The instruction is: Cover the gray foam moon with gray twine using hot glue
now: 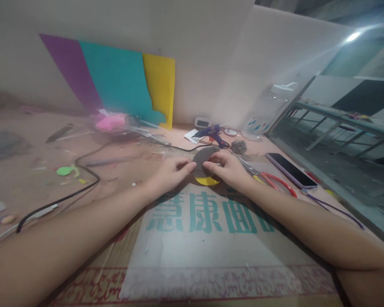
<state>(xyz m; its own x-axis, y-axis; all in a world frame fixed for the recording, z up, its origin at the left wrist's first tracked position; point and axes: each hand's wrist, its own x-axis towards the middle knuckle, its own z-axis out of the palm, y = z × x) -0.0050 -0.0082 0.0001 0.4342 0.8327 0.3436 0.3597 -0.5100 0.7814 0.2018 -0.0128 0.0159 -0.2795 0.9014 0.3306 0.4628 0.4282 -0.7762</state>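
While I log the bench (pixel 35 140): left hand (pixel 169 172) and right hand (pixel 228 168) both pinch a grey glitter piece (pixel 205 157) over a yellow piece (pixel 206 181) on flattened cardboard (pixel 198 238); scissors (pixel 269 177) just right.

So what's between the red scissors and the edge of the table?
In the head view, a phone lies between the red scissors and the table edge.

Two bare forearms in view, no sleeves visible up to the frame edge. left hand (pixel 171 172) and right hand (pixel 230 169): no gloves, no rings, no watch or wristband. fingers (pixel 188 167) uncovered; nails too blurred to make out. Picture is soft and smeared, so finer detail on the arms can't be read
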